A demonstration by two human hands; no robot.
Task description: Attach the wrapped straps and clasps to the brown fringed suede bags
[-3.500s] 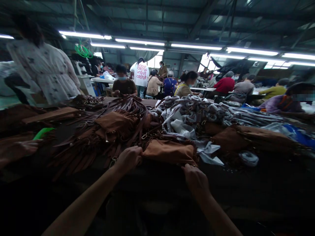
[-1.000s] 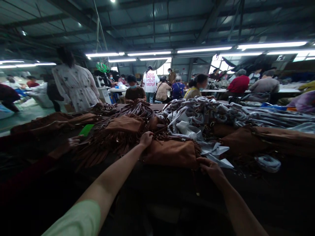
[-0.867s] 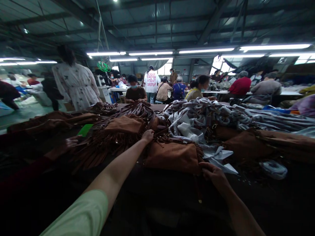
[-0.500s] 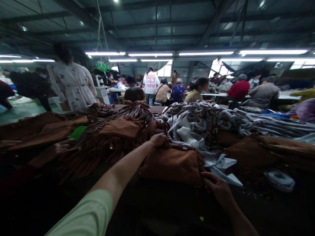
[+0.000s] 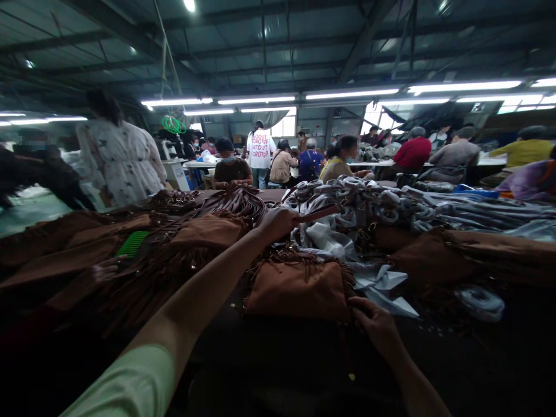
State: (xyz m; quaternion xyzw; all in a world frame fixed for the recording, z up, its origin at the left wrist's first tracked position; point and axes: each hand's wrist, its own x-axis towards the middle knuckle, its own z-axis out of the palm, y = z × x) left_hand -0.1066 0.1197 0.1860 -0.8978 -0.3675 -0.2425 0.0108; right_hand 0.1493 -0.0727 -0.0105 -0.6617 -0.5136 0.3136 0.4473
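A brown fringed bag [image 5: 299,289] lies flat on the dark table in front of me. My right hand [image 5: 374,321] is closed at its lower right corner, fingers pinching the edge. Just below that corner a thin strap with a brass-coloured tip [image 5: 351,375] hangs down. Beyond the bag's far edge, my left hand [image 5: 278,225] is raised, closed on a brown leather strap [image 5: 320,214] that sticks out to the right. The fingertips of my left hand are partly hidden by its back.
At left, a co-worker's hand [image 5: 104,271] holds a green comb [image 5: 134,244] beside another fringed bag [image 5: 208,230]. Plastic-wrapped straps [image 5: 391,202] pile up behind and right. A wrapped coil [image 5: 482,302] lies at right. Several people sit at tables farther back.
My left hand has lifted from the bag's far edge, up and away, with the strap now showing in it. My right hand stays at the corner. The view has shifted slightly.
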